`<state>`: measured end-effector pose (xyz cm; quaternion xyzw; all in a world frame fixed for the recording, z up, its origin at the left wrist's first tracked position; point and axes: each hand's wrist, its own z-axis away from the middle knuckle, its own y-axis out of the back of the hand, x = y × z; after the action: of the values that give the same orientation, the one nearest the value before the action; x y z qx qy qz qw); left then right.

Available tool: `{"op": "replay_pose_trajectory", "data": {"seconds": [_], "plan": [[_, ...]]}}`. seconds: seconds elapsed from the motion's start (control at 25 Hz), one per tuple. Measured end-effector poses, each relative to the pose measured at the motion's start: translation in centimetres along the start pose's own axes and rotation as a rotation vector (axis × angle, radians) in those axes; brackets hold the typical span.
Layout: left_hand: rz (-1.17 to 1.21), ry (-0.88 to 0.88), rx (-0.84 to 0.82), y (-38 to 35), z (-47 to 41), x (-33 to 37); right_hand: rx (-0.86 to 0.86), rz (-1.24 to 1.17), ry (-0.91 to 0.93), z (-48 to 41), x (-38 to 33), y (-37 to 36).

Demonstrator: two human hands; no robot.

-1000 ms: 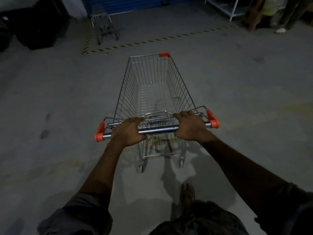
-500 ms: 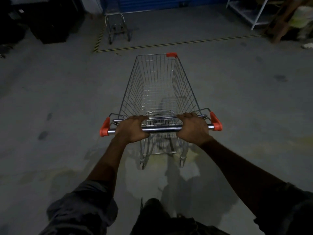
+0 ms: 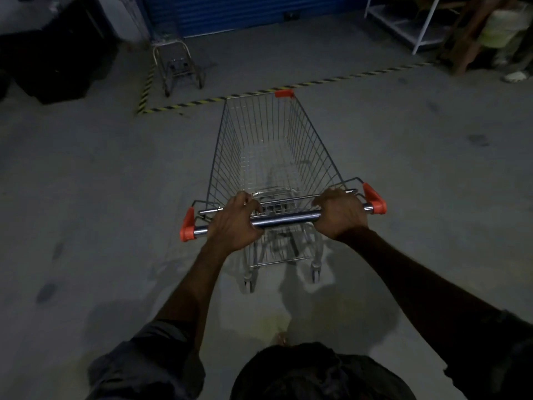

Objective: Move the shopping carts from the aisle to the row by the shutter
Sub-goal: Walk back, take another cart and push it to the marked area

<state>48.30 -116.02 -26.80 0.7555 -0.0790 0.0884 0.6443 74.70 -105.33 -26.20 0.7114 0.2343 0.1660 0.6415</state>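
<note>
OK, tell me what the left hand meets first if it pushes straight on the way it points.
Left hand, gripping the cart handle, points toward the hazard tape line; the floor looks free until there. The parked cart stands left of that line, though depth is unclear.

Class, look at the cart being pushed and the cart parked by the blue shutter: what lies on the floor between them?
In the head view, bare grey floor crossed by striped tape separates the pushed cart from the parked cart.

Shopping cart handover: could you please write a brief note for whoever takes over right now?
Left hand and right hand: both shut on the handle bar of the empty shopping cart.
Position: cart nose at the striped floor tape, pointed at the blue shutter.
Another cart is parked by the shutter, ahead left.
Left: push across the tape and park beside it.
</note>
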Motion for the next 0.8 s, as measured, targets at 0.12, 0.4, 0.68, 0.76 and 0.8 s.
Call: {"op": "replay_pose_trajectory", "data": {"seconds": [0.12, 0.4, 0.68, 0.76, 0.8], "plan": [[-0.075, 0.048, -0.055, 0.0, -5.6, -1.4, -0.102, 0.077, -0.033, -5.6, 1.0, 0.0], [-0.109, 0.007, -0.167, -0.2, -18.7, -6.1, -0.002, 0.065, -0.064, -18.1, 4.1, -2.5], [-0.269, 0.084, 0.022, -2.1, -30.9, -8.8, 0.423, 0.019, 0.095, -30.4, 8.6, -6.0], [-0.295, 0.085, 0.016, -2.6, -34.6, -9.1, 0.615, -0.035, 0.226, -33.3, 10.9, -7.2], [-0.307, 0.089, 0.009, -2.8, -36.3, -9.2, 0.611, -0.054, 0.233, -34.9, 11.8, -7.3]]}}
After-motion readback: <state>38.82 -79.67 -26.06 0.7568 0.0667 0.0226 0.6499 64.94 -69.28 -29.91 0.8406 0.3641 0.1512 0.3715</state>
